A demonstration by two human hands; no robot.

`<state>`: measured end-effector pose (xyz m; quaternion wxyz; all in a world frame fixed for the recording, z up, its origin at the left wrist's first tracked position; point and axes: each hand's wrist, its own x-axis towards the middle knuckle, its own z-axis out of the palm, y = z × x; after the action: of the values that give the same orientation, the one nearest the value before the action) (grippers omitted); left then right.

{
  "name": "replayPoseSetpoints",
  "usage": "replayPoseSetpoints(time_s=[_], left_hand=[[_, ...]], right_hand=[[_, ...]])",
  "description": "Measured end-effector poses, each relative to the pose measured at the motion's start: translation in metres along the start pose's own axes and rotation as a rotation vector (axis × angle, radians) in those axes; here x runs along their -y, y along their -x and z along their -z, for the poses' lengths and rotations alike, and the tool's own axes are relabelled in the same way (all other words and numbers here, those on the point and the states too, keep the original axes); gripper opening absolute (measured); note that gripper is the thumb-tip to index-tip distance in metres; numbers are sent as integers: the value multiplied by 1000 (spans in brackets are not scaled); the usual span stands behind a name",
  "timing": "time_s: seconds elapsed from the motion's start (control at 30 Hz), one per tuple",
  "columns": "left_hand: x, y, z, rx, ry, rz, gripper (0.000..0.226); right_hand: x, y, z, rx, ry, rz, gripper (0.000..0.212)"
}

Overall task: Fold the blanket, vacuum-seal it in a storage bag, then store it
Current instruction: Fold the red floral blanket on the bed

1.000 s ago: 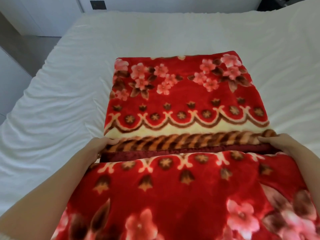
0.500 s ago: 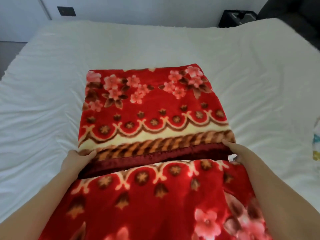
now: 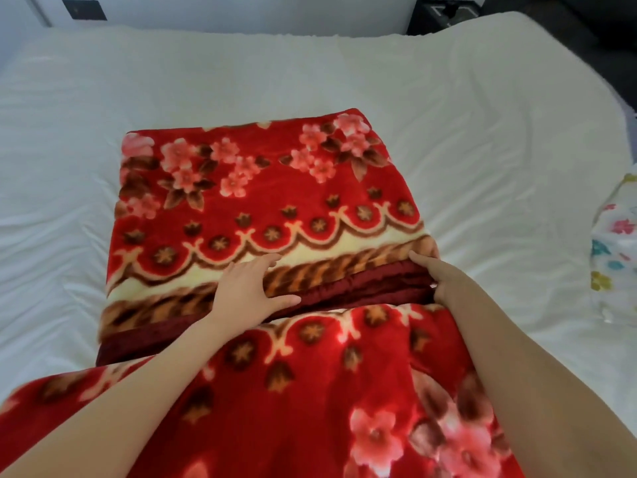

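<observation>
One red floral blanket (image 3: 258, 201) lies on the bed (image 3: 206, 81), left hand (image 3: 248, 291) pressing flat and splayed, right hand (image 3: 448, 284) pinching its edge.

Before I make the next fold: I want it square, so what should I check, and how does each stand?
1. Left hand flat on the blanket: ok.
2. Right hand grips the blanket's right edge: ok.
3. Left end of the dark red hem held: not ok, no hand there.
4. Far folded part flat on the bed: ok.
5. Blanket's near end squared: cannot tell, out of view.
6. Storage bag ready: cannot tell; a floral-printed white item lies at right.
</observation>
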<state>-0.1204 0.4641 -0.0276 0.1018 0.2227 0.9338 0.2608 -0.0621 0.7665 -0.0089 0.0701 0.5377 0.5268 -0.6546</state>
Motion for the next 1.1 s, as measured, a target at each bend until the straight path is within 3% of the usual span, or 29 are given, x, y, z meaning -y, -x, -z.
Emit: replayPoseSetpoints(time_s=[0.07, 0.13, 0.17, 0.3, 0.4, 0.47, 0.53, 0.63, 0.73, 0.87, 0.97, 1.03, 1.1], left_hand=[[-13, -9, -7, 4, 32, -18, 85], [-27, -14, -9, 34, 61, -20, 96], [-35, -16, -9, 31, 57, -31, 102], [-63, -22, -7, -67, -105, -78, 119], [-71, -26, -2, -270, -228, -56, 122], [-65, -29, 4, -387, -263, -66, 119], [-56, -28, 10, -479, -296, -75, 114], [-37, -24, 27, -523, -364, -31, 111], [-1, -8, 44, -474, -395, 73, 104], [49, 21, 66, -245, -364, 275, 76], [52, -13, 122, -190, -423, 134, 66], [37, -66, 186, -339, -502, 19, 57], [16, -107, 262, -539, -594, -81, 55]], right_hand=[[2, -1, -4, -4, -87, 32, 19], [12, 1, -11, -82, -197, 97, 52], [22, 9, -19, -118, -249, 144, 59], [71, 61, -59, -113, -337, 318, 50], [98, 89, -78, -101, -377, 375, 47], [116, 108, -84, -98, -386, 393, 45], [135, 125, -86, -114, -375, 419, 31], [148, 128, -85, -114, -376, 439, 29], [144, 109, -81, -125, -388, 386, 22], [119, 79, -72, -173, -428, 267, 32], [138, 60, -79, -46, -418, 348, 29], [188, 48, -86, 16, -439, 485, 22], [248, 62, -92, 2, -510, 567, 42]])
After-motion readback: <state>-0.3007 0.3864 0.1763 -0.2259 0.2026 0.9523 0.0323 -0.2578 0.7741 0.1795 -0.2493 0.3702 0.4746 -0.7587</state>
